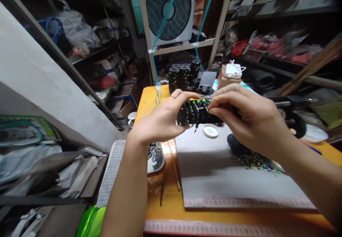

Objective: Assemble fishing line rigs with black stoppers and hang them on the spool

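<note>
My left hand (171,116), with a ring on one finger, grips the left end of a black ribbed roll (197,112), fingers over the top and thumb below. The roll lies sideways above the board and carries thin bright-green strands and small pale bits. At its right upper side my right hand (245,112) is closed in a pinch, thumb against forefinger. What sits between those fingertips is too small to make out. Beneath the roll, a small white round lid (211,130) lies on the grey-white board (208,180).
Behind stand several black stacked rolls (179,77) with green specks and a phone-like slab (207,80). Loose coloured bits (259,163) lie right on the board. A tray of small grey pieces (156,158) is at left. A box fan (169,9) stands at the back.
</note>
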`<state>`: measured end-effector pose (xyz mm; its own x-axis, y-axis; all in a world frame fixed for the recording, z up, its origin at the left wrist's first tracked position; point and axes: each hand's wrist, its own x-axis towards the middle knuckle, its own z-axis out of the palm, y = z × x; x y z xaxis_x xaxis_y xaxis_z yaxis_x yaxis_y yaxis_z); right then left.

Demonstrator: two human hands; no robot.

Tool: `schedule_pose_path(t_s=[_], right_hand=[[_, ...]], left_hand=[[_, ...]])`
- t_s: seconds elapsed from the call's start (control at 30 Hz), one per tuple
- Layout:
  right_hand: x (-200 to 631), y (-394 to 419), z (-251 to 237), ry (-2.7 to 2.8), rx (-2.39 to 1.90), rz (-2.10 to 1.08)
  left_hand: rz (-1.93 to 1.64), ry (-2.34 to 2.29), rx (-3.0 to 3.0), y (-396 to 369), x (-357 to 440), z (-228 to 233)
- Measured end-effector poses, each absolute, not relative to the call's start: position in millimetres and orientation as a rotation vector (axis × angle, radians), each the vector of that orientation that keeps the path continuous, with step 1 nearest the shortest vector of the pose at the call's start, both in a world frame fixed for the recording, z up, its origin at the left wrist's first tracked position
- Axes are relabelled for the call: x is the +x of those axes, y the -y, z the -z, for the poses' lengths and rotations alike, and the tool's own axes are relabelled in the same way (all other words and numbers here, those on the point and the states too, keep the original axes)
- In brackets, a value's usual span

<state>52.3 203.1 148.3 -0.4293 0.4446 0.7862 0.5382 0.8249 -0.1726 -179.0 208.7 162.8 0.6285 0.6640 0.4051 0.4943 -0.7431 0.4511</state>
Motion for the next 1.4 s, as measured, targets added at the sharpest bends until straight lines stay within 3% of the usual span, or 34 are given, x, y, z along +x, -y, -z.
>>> schedule_pose_path(t_s=[0.6,1.4], right_hand=[[51.4,-208.5,-161.3,2.169,-0.745,-0.001],[44.6,-204.1,-147.6,2.092,-0.695,0.403]], left_hand=[[-0.744,-0.868,2.441,-217.9,-181.8,-162.6],[-0.732,-0.892,2.462,-218.5,-182.1,-160.0]])
